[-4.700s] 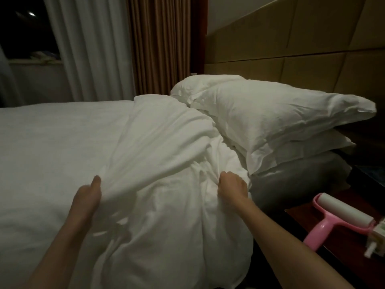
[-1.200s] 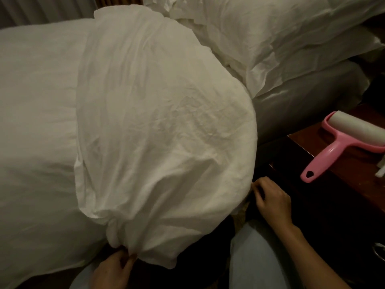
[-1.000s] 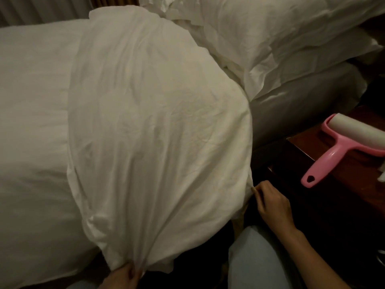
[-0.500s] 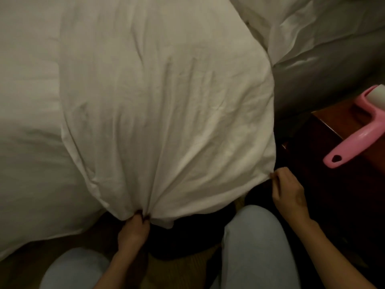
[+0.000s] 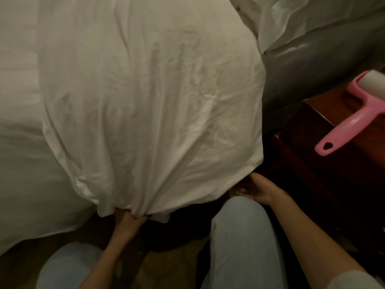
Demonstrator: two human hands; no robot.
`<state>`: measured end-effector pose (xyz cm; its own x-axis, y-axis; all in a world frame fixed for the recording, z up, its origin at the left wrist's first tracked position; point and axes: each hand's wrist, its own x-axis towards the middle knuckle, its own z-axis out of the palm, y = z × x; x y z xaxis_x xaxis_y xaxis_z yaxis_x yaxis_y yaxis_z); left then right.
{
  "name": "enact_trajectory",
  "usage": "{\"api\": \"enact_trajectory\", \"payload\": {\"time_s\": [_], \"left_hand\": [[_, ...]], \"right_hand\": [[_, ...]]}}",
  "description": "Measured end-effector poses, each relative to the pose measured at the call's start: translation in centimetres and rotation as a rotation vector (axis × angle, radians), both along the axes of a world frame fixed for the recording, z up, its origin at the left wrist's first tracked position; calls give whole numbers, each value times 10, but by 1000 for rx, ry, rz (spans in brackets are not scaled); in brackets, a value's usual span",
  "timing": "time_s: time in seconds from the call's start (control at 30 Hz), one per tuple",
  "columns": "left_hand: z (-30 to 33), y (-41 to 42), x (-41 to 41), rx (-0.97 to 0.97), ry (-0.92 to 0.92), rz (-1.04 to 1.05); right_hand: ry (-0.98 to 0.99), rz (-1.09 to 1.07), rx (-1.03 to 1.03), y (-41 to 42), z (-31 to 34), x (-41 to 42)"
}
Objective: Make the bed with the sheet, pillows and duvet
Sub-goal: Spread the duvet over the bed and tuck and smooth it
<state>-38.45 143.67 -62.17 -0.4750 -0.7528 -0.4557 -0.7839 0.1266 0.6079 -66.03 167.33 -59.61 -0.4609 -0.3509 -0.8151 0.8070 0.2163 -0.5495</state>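
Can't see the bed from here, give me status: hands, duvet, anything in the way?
Left hand grips bunched duvet edge. Right hand at its corner, grip unclear. Lint roller on nightstand, clear of the work.

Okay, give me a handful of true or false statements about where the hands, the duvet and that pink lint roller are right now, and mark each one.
1. The left hand grips the bunched lower edge of the duvet. True.
2. The right hand is holding the pink lint roller. False: the roller lies untouched on the dark wooden nightstand.
3. The right hand is at the duvet's lower right corner. True.
4. The duvet is blue. False: it is white.
5. The person wears light trousers. True.
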Motion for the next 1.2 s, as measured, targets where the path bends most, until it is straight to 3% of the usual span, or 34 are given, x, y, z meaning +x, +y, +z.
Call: {"api": "enact_trajectory", "payload": {"time_s": [0.07,0.13,0.27,0.47,0.7,0.77,0.83,0.9,1.0,1.1,1.2], "left_hand": [[-5,-4,3,-19,-53,-34],[-12,-9,9,-51,-155,-59],[-17,-14,14,-7,-232,-57],[-31,-24,15,-43,-356,-212],[-36,-34,32,-126,-495,-254],[-26,-34,32,-120,-494,-224],[-11,-28,27,-31,-423,-218],[6,-22,23,54,-323,-163],[33,-26,28,181,19,115],[70,-23,32,-28,424,277],[114,-10,28,-147,603,334]], "right_hand": [[76,-35,25,-4,-5,1],[272,9,181,-3,-13,1],[615,278,528,15,-33,-2],[517,494,767,27,-65,2],[409,504,657,-6,-75,9],[394,597,676,4,-101,-7],[409,763,768,1,-83,-11],[490,1019,938,-13,-12,2],[679,1254,1059,-32,74,16],[878,1336,820,-67,131,30],[1200,1236,488,-116,188,57]]}}
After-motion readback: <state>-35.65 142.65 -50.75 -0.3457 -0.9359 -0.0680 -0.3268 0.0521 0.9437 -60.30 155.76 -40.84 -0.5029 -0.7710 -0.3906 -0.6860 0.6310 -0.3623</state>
